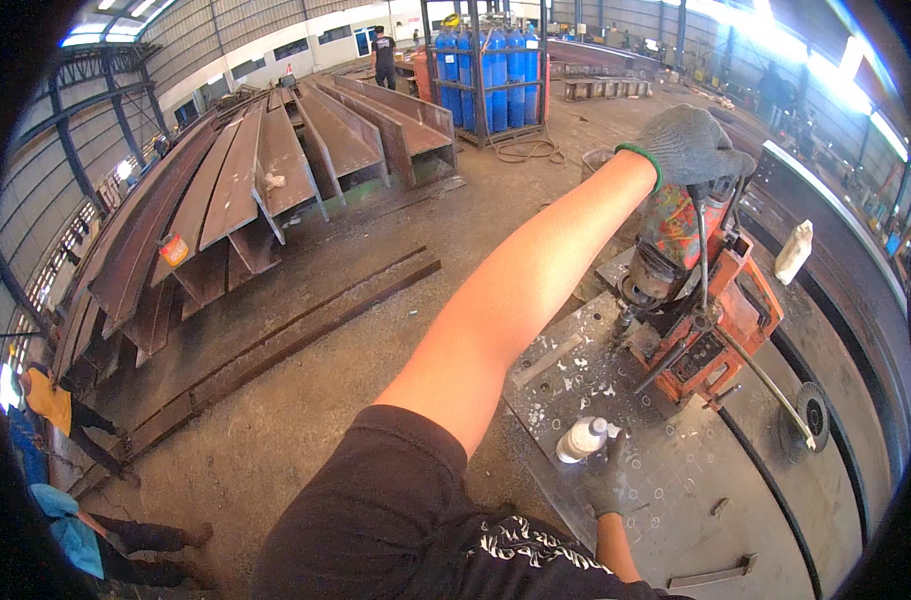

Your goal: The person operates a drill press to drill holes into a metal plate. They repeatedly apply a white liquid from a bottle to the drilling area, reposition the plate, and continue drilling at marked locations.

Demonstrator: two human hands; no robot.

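Observation:
My left arm reaches across to an orange-red magnetic drill standing on a steel plate. My left hand, in a grey glove with a green cuff, curls over the top of the drill, its fingertips partly hidden. Nearer to me, my right hand, also gloved, is closed at the side of a white squeeze bottle with a narrow spout. The fingers blend with the dark plate there. Chalk circles, several holes and pale shavings mark the plate around the drill's bit.
Rusty steel beams lie stacked at left. Caged blue gas cylinders stand behind. Another white bottle and a spoked handwheel are at right; a small steel bar lies nearby. People stand at lower left and far back.

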